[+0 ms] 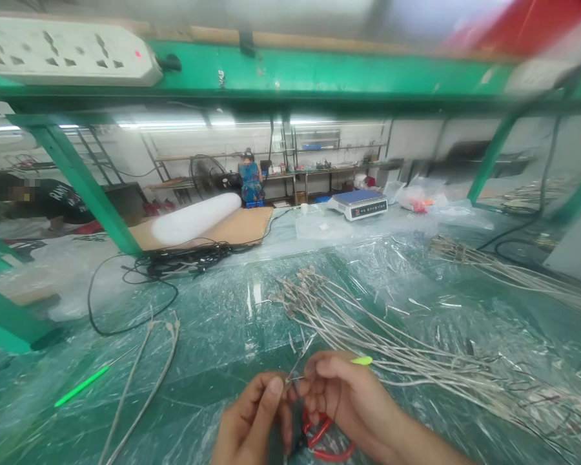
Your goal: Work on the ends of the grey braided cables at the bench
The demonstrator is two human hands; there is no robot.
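My left hand (254,420) is closed, thumb and finger pinching the end of a thin grey cable (297,358). Close beside it, my right hand (351,394) is curled around a pick, whose yellow-green handle (362,360) sticks out behind the thumb. The pick's thin metal tip reaches the cable end at my left fingertips; the exact contact is too small to make out. Below my hands lie red-handled pliers (332,449), partly hidden by the fingers. A bundle of grey cables (368,336) spreads to the right. On the left lie another pick with a green handle (82,385) and loose cables (142,394).
Plastic film covers the green bench (213,361). Black cords (193,255), a white foam roll (198,219), a scale (358,203) and more cables (503,265) lie farther back. A green shelf beam (319,74) with a power strip (68,51) crosses above. Two people are beyond.
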